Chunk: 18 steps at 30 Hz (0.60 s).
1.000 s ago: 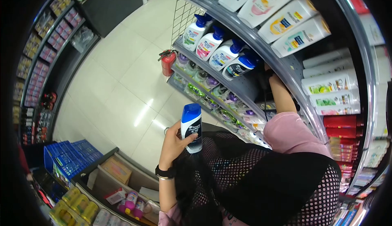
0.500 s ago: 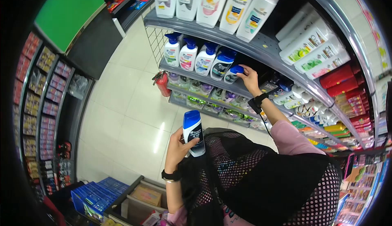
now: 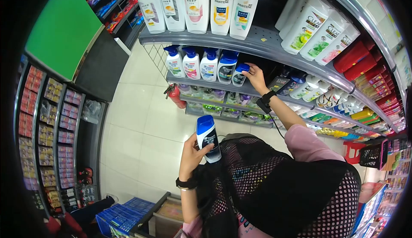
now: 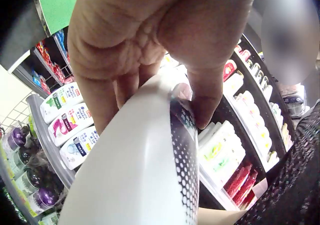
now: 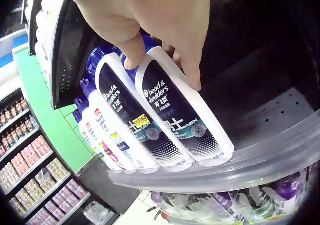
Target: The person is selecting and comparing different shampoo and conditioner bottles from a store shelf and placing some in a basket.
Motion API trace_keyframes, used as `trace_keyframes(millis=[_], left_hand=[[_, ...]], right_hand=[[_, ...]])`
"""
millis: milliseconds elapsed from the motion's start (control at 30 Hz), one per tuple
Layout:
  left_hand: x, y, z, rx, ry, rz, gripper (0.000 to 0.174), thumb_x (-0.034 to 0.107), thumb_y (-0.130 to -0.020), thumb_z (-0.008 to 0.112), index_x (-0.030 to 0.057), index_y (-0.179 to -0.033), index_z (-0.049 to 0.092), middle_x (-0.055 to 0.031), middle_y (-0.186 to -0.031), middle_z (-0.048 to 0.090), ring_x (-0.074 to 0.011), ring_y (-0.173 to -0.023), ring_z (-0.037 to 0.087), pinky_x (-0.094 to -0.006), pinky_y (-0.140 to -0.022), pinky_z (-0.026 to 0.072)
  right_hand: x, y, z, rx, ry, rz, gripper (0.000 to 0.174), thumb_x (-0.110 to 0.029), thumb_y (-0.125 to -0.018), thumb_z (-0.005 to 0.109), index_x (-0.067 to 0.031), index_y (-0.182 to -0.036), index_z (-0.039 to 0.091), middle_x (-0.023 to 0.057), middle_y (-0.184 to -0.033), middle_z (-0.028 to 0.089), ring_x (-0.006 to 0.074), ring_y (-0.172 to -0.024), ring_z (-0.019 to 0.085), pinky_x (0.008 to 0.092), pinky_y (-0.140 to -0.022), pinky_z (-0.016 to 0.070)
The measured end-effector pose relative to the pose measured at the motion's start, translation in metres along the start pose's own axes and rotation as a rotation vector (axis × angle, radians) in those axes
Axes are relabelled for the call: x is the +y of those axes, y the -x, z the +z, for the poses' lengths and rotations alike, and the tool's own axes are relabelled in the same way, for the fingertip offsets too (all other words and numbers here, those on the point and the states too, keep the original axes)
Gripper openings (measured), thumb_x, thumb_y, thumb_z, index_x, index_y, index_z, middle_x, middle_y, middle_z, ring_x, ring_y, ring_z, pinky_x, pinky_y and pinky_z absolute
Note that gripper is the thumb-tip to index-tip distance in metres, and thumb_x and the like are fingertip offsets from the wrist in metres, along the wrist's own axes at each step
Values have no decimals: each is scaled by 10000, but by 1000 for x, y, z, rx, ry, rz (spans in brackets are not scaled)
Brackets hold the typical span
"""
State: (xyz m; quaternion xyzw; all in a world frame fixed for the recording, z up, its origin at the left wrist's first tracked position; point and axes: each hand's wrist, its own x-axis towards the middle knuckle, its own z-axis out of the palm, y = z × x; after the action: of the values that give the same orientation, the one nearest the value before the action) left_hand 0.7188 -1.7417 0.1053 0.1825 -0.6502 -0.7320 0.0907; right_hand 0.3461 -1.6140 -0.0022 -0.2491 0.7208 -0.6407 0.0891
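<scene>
A white shampoo bottle with a blue cap and dark label (image 3: 209,140) is gripped by my left hand (image 3: 192,154), fingers behind it and thumb across its front. In the left wrist view its white side (image 4: 130,160) fills the lower middle below my hand (image 4: 155,45). My right hand (image 3: 256,78) pinches the blue cap of a similar bottle (image 3: 239,75) standing at the end of a row on the shelf. The right wrist view shows that bottle (image 5: 182,110) upright at the shelf edge, my fingers (image 5: 192,70) around its cap, beside a larger dark-labelled bottle (image 5: 135,105).
Pantene bottles (image 3: 196,8) and Clear bottles (image 3: 307,27) stand on the shelf above. Pump bottles (image 3: 191,64) line the left of the same shelf. A fire extinguisher (image 3: 175,95) is on the floor at its end. Blue boxes (image 3: 122,214) and a red basket (image 3: 352,152) are lower down.
My right hand came out from deep in the shelf to the small bottle's cap, and that bottle now stands straighter beside the row. The view has turned; my left hand still grips its bottle.
</scene>
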Motion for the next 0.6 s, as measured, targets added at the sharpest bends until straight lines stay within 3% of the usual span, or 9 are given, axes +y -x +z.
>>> trace_keyframes(millis=[233,333,367,467,533,600], left_hand=[[4,-10,5,-49,-25,-17,344,-55,-749,678,-31,-1072,563,-39,-932,635,-99,-840,585,-253,-759,477],[11,-16,9,-65,-35,-29,340,-53,-753,676,-29,-1073,565,-37,-933,634,-102,-848,585,-257,-764,478],[13,-20,10,-70,-40,-28,338,-52,-755,676,-28,-1073,566,-36,-933,634,-102,-850,585,-257,-766,478],[14,-36,14,-95,-68,2,336,-46,-758,677,-27,-1075,567,-33,-937,634,-102,-854,586,-254,-767,479],[8,-50,18,-129,-85,7,329,-33,-761,683,-26,-1070,571,-26,-918,634,-88,-827,583,-242,-735,482],[5,-66,21,-199,-152,12,325,-28,-763,685,-23,-1068,573,-18,-902,632,-79,-814,580,-238,-719,483]], right_hand=[[-7,13,0,-11,-278,99,478,-9,-792,664,29,-1218,450,139,-1128,589,195,-1084,549,323,-908,461],[-21,33,7,304,88,-6,500,-19,-797,663,9,-1239,430,144,-1152,575,189,-1102,530,331,-919,450],[-7,39,5,396,162,-136,432,-25,-815,645,4,-1207,467,139,-1141,583,187,-1076,552,337,-934,443],[-56,84,5,41,-43,49,377,-28,-831,627,10,-1185,503,127,-1111,604,183,-1054,573,331,-947,441],[-96,105,7,-378,-206,111,325,-19,-845,610,23,-1158,533,104,-1050,634,165,-1000,597,302,-916,457],[-135,123,11,-519,-382,198,346,-17,-837,625,30,-1167,529,95,-1022,644,155,-977,602,284,-887,470]])
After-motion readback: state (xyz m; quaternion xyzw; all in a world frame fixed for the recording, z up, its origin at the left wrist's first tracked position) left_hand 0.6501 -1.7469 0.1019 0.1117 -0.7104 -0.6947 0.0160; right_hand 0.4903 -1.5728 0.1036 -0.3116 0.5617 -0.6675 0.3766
